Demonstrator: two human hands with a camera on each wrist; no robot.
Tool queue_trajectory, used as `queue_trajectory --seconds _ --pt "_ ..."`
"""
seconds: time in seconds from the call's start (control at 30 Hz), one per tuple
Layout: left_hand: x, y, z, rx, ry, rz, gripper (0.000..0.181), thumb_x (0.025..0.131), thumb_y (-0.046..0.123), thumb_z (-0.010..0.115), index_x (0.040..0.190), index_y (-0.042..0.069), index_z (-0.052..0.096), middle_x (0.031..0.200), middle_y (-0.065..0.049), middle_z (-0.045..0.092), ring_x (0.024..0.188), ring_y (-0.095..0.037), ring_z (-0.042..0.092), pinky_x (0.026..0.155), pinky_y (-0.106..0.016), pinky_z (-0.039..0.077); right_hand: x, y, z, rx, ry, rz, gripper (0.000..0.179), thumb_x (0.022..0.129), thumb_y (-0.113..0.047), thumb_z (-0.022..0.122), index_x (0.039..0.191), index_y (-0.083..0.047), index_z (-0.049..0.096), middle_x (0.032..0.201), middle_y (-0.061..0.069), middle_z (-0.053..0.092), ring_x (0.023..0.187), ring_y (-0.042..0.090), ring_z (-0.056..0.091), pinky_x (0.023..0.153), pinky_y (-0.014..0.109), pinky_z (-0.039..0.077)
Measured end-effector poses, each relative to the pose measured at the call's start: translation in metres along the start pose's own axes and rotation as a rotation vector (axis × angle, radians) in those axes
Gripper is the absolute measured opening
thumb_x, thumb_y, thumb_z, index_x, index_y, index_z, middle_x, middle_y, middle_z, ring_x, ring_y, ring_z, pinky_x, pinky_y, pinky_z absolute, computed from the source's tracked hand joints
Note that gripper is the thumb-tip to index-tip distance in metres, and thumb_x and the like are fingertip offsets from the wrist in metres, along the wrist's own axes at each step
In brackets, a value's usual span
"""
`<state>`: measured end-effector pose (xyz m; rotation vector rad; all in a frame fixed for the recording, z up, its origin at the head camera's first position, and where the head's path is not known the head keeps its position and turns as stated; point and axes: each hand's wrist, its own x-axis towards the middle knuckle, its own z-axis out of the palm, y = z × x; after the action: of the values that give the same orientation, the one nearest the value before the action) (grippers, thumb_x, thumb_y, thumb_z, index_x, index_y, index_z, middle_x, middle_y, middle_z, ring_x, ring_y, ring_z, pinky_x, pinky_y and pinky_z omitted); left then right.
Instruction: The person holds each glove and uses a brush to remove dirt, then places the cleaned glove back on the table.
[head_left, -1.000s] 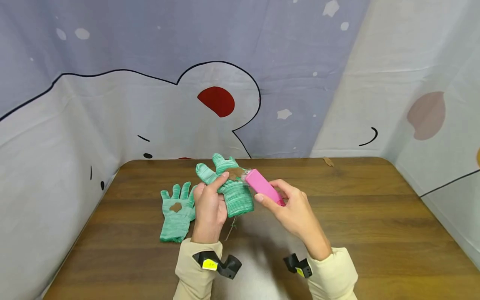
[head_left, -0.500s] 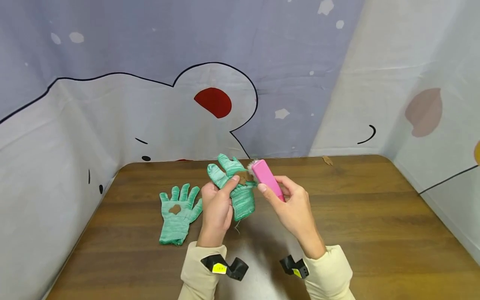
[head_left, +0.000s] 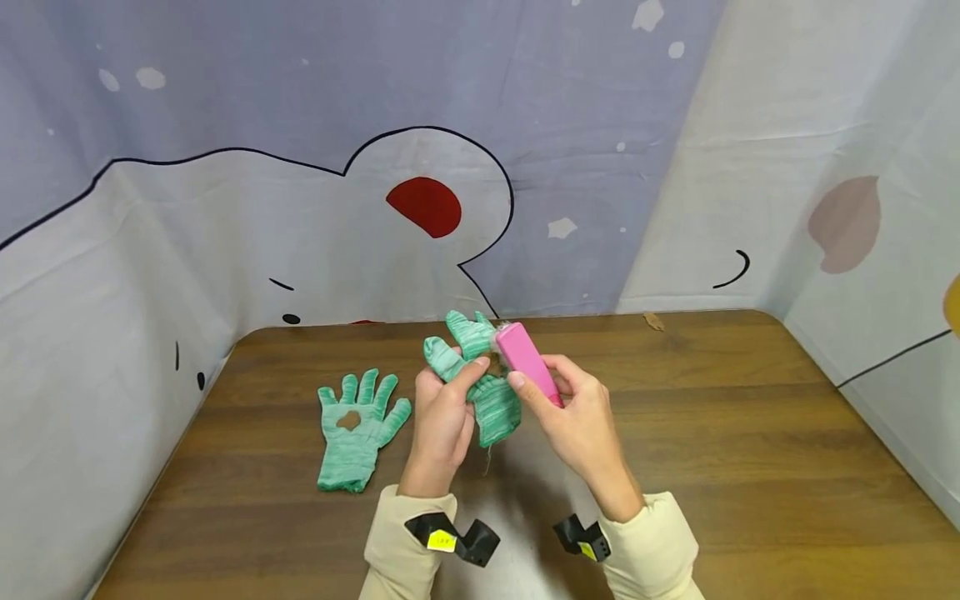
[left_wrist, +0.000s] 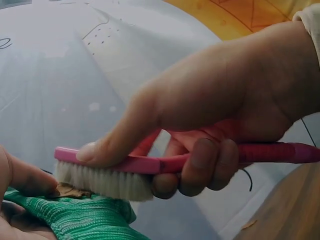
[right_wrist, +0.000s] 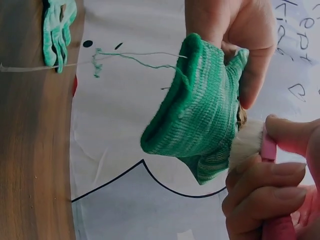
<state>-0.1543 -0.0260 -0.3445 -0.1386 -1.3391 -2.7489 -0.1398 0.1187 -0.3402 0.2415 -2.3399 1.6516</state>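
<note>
Your L grip (head_left: 442, 417) pinches green glove (head_left: 498, 415) above worktop (head_left: 750, 433), thumb at edge of brown patch (left_wrist: 73, 192), prob to steady cloth under bristles (left_wrist: 105, 182). Your R grip (head_left: 587, 417) grasps pink brush (head_left: 527, 358), bristles on patch, thumb along its back, prob for downward pressure. 2nd glove (head_left: 351, 454), w/ similar brown spot (head_left: 348, 421), lies flat to L, prob parked out of way.

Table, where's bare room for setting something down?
Widest: the right side of the table, between the right hand and the right edge, nearer than the brown scrap. Narrower: the strip left of the flat glove. Crowded: the middle, where the left hand grips the held glove and the right hand holds the pink brush.
</note>
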Motion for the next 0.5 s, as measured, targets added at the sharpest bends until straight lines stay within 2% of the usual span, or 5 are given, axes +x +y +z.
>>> queue_trajectory --seconds 0.13,0.37,0.43,0.5 --pt "0.001 -0.001 -0.001 -0.022 0.009 -0.015 0.019 0.085 -0.001 0.057 0.102 -0.008 0.050 0.098 -0.011 0.057 0.091 -0.019 0.059 0.082 -0.033 0.050 0.003 0.002 -0.004 0.004 0.001 0.055 0.031 0.079 -0.034 0.071 0.101 -0.012 0.066 0.079 0.008 0.068 0.057 0.012 0.054 0.047 0.025 0.041" --pt "0.004 -0.005 -0.004 -0.031 0.036 -0.057 0.016 0.085 -0.002 0.058 0.099 -0.005 0.050 0.094 -0.010 0.057 0.085 -0.017 0.060 0.075 -0.030 0.051 0.009 0.012 -0.008 0.010 -0.017 0.122 0.034 0.079 -0.034 0.072 0.103 -0.011 0.066 0.077 0.013 0.067 0.055 0.020 0.057 0.046 0.028 0.046" --pt "0.004 -0.006 -0.005 -0.028 0.034 -0.065 0.016 0.085 -0.003 0.058 0.099 -0.005 0.050 0.094 -0.010 0.057 0.085 -0.017 0.061 0.074 -0.029 0.052 0.009 0.014 -0.009 -0.017 0.016 0.109 0.035 0.078 -0.035 0.072 0.103 -0.012 0.067 0.079 0.011 0.068 0.058 0.020 0.058 0.048 0.029 0.046" --pt "0.004 -0.007 -0.005 -0.034 0.026 -0.069 0.017 0.085 -0.003 0.058 0.100 -0.005 0.050 0.093 -0.010 0.058 0.085 -0.017 0.061 0.074 -0.029 0.052 0.009 0.015 -0.008 -0.090 0.085 0.080 0.037 0.078 -0.039 0.072 0.103 -0.013 0.067 0.080 0.008 0.069 0.060 0.018 0.059 0.050 0.028 0.046"
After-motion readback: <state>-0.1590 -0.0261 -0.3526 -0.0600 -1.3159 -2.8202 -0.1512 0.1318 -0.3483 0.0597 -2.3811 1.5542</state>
